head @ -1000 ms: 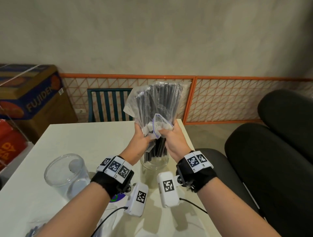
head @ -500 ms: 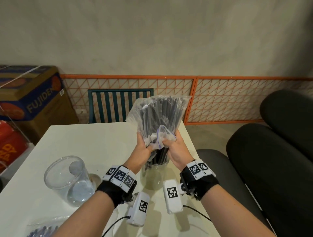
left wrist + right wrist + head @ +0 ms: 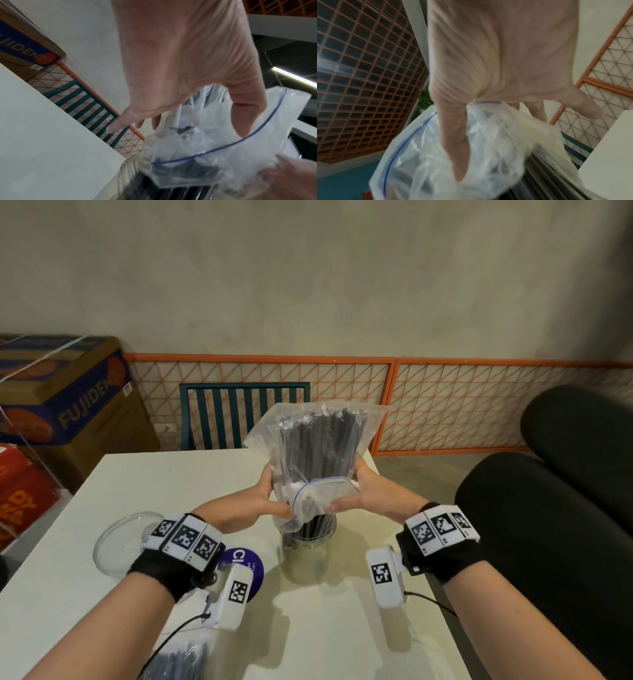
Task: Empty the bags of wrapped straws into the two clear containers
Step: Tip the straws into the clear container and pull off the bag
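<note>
A clear zip bag of black wrapped straws is held mouth-down over a clear container in the middle of the white table. My left hand grips the bag's left side and my right hand its right, thumbs on the blue-lined mouth. Straw ends reach down into the container. In the left wrist view my thumb presses the bag. The right wrist view shows the bag under my thumb. The second clear container stands at the left, half hidden by my left wrist.
Another bag of straws lies at the table's near left edge, beside a round purple label. A green chair stands behind the table, cardboard boxes at the left, black cushions at the right.
My hands have moved apart and spread the bag's mouth wider. The bag has come down a little toward the container.
</note>
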`<state>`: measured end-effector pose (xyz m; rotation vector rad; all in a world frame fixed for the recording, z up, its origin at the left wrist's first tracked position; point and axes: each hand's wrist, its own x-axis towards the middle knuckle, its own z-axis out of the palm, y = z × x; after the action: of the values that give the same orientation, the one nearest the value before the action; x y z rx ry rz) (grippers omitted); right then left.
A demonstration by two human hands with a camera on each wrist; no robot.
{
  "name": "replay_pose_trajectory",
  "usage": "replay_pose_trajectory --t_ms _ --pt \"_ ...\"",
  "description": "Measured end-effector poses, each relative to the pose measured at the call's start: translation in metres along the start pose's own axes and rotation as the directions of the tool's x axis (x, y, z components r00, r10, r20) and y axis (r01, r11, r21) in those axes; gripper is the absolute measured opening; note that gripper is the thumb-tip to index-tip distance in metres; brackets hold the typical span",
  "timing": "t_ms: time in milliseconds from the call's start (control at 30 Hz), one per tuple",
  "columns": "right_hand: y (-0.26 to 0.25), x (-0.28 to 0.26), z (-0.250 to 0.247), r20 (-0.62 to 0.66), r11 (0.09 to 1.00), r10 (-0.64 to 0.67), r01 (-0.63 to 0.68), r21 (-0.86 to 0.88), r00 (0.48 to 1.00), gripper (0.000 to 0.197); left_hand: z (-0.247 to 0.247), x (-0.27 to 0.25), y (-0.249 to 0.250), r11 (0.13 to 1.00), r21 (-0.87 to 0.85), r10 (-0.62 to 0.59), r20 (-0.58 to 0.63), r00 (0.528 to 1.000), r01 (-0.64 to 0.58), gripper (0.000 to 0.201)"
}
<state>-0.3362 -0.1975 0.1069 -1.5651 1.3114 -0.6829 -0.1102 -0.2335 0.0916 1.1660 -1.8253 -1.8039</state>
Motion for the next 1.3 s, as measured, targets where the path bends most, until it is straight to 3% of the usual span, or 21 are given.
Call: replay_pose_trajectory --t_ms 100,200,333,467,667,767,867,967,1033,1100,1200,1233,1300 --pt "0.001 -0.001 -0.005 -0.033 0.999 -0.004 0.006 0.052 0.999 0.100 0.000 -0.005 0.009 0.997 -0.073 -0.007 0.005 1.000 0.007 0.114" --pt "-0.004 -0.004 -0.001 -0.172 0.976 -0.106 0.136 0.172 0.979 0.086 0.002 -0.010 0.019 0.983 -0.161 0.071 -0.097 0.993 -0.086 0.107" --pt "-0.009 -0.005 0.008 -0.335 0.955 -0.147 0.221 0.197 0.931 0.081 0.005 -0.010 0.029 0.939 -0.225 0.187 -0.305 0.934 -0.261 0.071" --pt "-0.017 -0.009 0.005 -0.387 0.963 -0.151 0.223 0.149 0.909 0.071 0.006 -0.015 0.028 0.930 -0.154 0.235 -0.453 0.860 -0.335 0.063" --pt "-0.023 -0.007 0.005 -0.356 0.981 -0.120 0.165 0.098 0.927 0.070 0.012 -0.025 0.036 0.924 -0.057 0.287 -0.548 0.786 -0.377 0.080" --pt "-0.036 -0.014 0.001 -0.407 0.956 -0.183 0.258 0.137 0.895 0.074 0.015 -0.033 0.048 0.902 -0.010 0.341 -0.597 0.726 -0.432 0.086" --pt "-0.055 -0.023 -0.006 -0.401 0.915 -0.275 0.366 0.171 0.874 0.076 0.018 -0.039 0.066 0.899 0.046 0.367 -0.622 0.692 -0.436 0.070" --pt "-0.067 -0.036 -0.006 -0.401 0.894 -0.342 0.425 0.139 0.850 0.061 0.024 -0.047 0.080 0.905 -0.005 0.337 -0.605 0.721 -0.426 0.048" --pt "-0.072 -0.045 -0.004 -0.459 0.874 -0.402 0.482 0.065 0.792 0.040 0.031 -0.055 0.086 0.910 -0.011 0.317 -0.627 0.712 -0.415 0.037" --pt "-0.073 -0.057 -0.004 -0.505 0.844 -0.494 0.530 -0.083 0.708 0.023 0.037 -0.062 0.090 0.908 -0.020 0.294 -0.681 0.670 -0.418 0.026" --pt "-0.056 -0.080 -0.009 -0.367 0.688 -0.711 0.485 -0.540 0.600 0.011 0.034 -0.075 0.097 0.799 -0.292 0.168 -0.731 0.662 -0.526 0.018" --pt "-0.045 -0.088 -0.012 -0.262 0.593 -0.743 0.424 -0.685 0.615 0.012 0.029 -0.080 0.098 0.735 -0.395 0.111 -0.731 0.674 -0.550 0.018" --pt "-0.023 -0.102 -0.015 -0.067 0.487 -0.641 0.337 -0.805 0.765 0.021 0.024 -0.090 0.095 0.643 -0.519 0.036 -0.715 0.698 -0.564 0.026"
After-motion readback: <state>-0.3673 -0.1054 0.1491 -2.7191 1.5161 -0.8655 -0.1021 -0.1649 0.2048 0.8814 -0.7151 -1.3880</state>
